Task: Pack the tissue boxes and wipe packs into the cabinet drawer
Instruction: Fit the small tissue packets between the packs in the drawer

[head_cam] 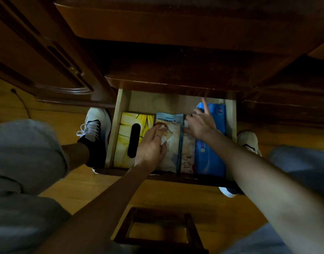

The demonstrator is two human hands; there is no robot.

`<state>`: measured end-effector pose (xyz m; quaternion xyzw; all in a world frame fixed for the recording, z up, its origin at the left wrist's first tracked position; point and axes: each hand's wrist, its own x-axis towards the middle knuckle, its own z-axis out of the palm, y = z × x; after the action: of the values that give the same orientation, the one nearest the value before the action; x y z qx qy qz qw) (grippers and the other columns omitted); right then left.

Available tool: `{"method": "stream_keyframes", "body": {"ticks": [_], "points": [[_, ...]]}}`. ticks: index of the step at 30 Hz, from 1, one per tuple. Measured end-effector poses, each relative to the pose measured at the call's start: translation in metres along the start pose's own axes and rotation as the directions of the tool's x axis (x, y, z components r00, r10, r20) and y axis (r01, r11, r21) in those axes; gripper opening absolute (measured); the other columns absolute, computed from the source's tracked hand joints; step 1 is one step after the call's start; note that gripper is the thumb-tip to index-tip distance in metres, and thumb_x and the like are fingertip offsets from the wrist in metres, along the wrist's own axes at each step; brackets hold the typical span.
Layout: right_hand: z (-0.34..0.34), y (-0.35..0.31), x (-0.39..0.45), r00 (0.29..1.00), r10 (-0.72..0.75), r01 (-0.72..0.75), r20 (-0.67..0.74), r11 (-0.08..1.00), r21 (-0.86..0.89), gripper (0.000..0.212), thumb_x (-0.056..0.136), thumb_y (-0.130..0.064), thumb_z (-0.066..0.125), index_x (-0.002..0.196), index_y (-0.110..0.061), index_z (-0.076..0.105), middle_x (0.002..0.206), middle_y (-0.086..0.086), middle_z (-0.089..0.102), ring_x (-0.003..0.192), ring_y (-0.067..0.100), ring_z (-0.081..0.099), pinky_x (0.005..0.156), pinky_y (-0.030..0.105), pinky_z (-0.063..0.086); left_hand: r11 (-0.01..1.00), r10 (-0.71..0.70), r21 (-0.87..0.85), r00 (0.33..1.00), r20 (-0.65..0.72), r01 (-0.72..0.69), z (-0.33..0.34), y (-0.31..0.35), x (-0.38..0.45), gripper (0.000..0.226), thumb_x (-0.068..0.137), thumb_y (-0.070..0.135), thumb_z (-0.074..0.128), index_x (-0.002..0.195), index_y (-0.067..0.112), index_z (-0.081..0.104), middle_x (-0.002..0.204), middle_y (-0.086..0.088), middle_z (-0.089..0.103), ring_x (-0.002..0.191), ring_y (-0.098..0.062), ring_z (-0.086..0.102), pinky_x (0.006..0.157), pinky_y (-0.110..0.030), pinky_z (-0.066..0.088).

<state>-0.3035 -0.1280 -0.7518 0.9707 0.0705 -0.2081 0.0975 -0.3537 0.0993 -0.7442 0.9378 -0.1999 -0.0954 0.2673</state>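
The open wooden drawer (119,114) holds a yellow tissue box (127,132) with a black oval slot at its left. A pale wipe pack (171,143) stands beside it, then a thin pack with a cartoon print (187,156), and a blue pack (210,158) at the right. My left hand (152,145) rests on the pale wipe pack, fingers curled over its top. My right hand (200,123) presses between the pale pack and the blue pack, index finger raised toward the back. What its lower fingers grip is hidden.
The dark cabinet top (175,70) overhangs the drawer's back. My white shoes (95,125) stand on either side of the drawer on the wooden floor. A small dark wooden stool (157,233) sits below my arms. A cable (22,101) lies on the floor at the left.
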Motion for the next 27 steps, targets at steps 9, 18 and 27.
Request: {"method": "stream_keyframes", "body": {"ticks": [9,18,27], "points": [[-0.009,0.009,-0.030,0.954,0.086,0.001,-0.286,0.957,0.291,0.048,0.099,-0.056,0.040,0.128,-0.025,0.062,0.124,0.005,0.066,0.134,0.023,0.044,0.110,0.047,0.031,0.988,0.015,-0.152,0.999,-0.049,-0.022,-0.003,0.009,0.000,0.061,0.088,0.024,0.072,0.141,0.021,0.043,0.149,0.004,0.034,0.118,-0.014,0.054,0.077,-0.031,0.059],[-0.018,0.006,-0.064,0.997,-0.012,-0.056,0.081,0.614,0.787,0.029,0.091,-0.034,0.073,0.119,-0.028,0.065,0.110,-0.010,0.067,0.105,0.011,0.063,0.086,0.032,0.052,0.991,0.102,-0.093,0.994,0.045,-0.097,0.000,0.031,-0.005,0.086,0.077,0.048,0.080,0.145,0.019,0.036,0.146,-0.007,0.038,0.129,-0.028,0.049,0.093,-0.042,0.053],[-0.003,-0.023,-0.092,0.965,-0.255,0.258,0.058,0.965,-0.044,0.027,0.092,-0.046,0.061,0.110,-0.028,0.068,0.115,0.001,0.067,0.117,0.023,0.053,0.104,0.042,0.034,0.957,0.142,0.223,0.971,0.192,-0.184,-0.006,-0.004,-0.019,0.040,0.090,0.027,0.061,0.128,0.013,0.063,0.133,-0.008,0.055,0.131,-0.027,0.043,0.113,-0.037,0.029]]}}
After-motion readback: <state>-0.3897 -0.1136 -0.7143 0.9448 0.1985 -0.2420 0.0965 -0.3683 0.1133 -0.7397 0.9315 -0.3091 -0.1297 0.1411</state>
